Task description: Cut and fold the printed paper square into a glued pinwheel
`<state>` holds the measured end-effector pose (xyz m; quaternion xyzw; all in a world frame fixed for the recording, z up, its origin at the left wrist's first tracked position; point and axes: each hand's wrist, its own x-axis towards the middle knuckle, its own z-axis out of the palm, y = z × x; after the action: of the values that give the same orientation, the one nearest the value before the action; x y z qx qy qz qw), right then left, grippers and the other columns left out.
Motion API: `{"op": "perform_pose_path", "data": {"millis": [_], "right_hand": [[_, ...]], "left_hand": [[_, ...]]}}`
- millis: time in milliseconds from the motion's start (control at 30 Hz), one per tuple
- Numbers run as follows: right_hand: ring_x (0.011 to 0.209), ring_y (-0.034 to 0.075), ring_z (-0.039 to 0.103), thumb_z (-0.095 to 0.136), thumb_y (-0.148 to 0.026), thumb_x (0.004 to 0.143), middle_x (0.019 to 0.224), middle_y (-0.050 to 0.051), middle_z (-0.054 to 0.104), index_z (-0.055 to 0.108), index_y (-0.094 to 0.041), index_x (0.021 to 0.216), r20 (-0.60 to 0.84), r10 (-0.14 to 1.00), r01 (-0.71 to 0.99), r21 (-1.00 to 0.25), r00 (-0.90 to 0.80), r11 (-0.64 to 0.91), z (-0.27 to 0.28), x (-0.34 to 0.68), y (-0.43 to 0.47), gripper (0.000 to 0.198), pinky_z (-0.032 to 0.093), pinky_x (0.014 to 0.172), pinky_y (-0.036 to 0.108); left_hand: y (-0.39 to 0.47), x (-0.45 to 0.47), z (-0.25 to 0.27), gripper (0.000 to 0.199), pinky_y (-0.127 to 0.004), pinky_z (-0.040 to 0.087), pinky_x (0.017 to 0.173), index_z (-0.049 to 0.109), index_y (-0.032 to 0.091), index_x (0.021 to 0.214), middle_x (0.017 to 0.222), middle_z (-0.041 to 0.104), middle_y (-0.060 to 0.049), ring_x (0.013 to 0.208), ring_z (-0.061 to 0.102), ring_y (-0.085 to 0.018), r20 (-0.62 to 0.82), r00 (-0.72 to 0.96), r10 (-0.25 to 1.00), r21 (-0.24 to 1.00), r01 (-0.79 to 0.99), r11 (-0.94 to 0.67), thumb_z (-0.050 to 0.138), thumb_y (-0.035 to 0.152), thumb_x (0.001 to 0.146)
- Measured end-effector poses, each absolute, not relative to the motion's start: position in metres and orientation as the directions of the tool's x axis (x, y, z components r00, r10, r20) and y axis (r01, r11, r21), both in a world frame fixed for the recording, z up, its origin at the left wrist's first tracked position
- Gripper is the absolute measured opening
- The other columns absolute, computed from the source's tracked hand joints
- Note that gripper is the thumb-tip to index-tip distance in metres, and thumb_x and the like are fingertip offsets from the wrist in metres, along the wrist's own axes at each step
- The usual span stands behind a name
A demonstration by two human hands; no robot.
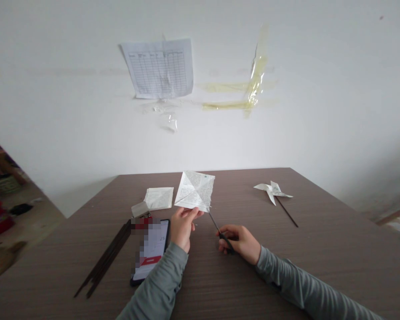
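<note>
My left hand (184, 226) pinches the lower edge of a square sheet of printed paper (195, 190), held up off the table. Diagonal creases cross the sheet. My right hand (239, 242) is closed round the dark handles of a pair of scissors (215, 222). Their blades reach up to the paper's lower right corner; whether they are cutting into it I cannot tell. To the right lies a paper pinwheel (272, 192) with a thin dark stick (287, 212).
On the brown table (200, 284) a stack of square papers (159, 198) lies left of my hands. Near it are a small clear box (140, 209), a bundle of dark sticks (105, 258) and a phone (153, 249). A white wall behind bears a taped printed sheet (160, 69).
</note>
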<state>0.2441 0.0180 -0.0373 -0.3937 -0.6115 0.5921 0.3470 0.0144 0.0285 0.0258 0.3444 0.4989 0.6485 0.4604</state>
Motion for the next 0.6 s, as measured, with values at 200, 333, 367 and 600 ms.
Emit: {"op": "perform_pose_path", "data": {"millis": [200,333,367,600], "right_hand": [[0.072,0.026,0.08,0.11,-0.081,0.079,0.085,0.005,0.09,0.087,-0.024,0.111,-0.046,0.893,0.085,-0.996,-0.449,-0.009,-0.0356,0.244,0.018,0.069,0.071,0.078,0.045],[0.072,0.026,0.081,0.11,-0.08,0.079,0.084,0.005,0.091,0.088,-0.024,0.11,-0.048,0.898,0.086,-0.996,-0.437,-0.011,-0.0361,0.2437,0.0188,0.067,0.07,0.077,0.043],[0.072,0.025,0.081,0.11,-0.079,0.079,0.084,0.005,0.091,0.088,-0.024,0.11,-0.049,0.898,0.084,-0.996,-0.438,-0.014,-0.0363,0.2435,0.0189,0.067,0.07,0.077,0.043],[0.069,0.024,0.076,0.11,-0.078,0.079,0.081,0.003,0.087,0.085,-0.025,0.108,-0.041,0.898,0.072,-0.997,-0.439,-0.01,-0.0365,0.2425,0.0187,0.065,0.067,0.076,0.043]], "left_hand": [[0.0293,0.0148,0.0263,0.031,-0.02,0.033,0.048,0.08,0.022,0.09,0.094,0.096,-0.009,0.088,0.099,-0.031,-0.032,-0.343,0.939,0.971,-0.233,-0.051,0.108,0.027,0.077],[0.0293,0.0146,0.0262,0.032,-0.02,0.034,0.048,0.08,0.023,0.09,0.094,0.096,-0.009,0.088,0.099,-0.032,-0.029,-0.341,0.94,0.97,-0.237,-0.056,0.108,0.028,0.076],[0.0292,0.0145,0.026,0.031,-0.021,0.034,0.048,0.08,0.023,0.09,0.094,0.096,-0.009,0.087,0.099,-0.032,-0.028,-0.339,0.94,0.969,-0.239,-0.058,0.107,0.028,0.076],[0.0289,0.0143,0.026,0.028,-0.02,0.032,0.048,0.082,0.021,0.093,0.094,0.096,-0.01,0.088,0.099,-0.031,-0.03,-0.342,0.939,0.967,-0.248,-0.06,0.105,0.026,0.077]]}}
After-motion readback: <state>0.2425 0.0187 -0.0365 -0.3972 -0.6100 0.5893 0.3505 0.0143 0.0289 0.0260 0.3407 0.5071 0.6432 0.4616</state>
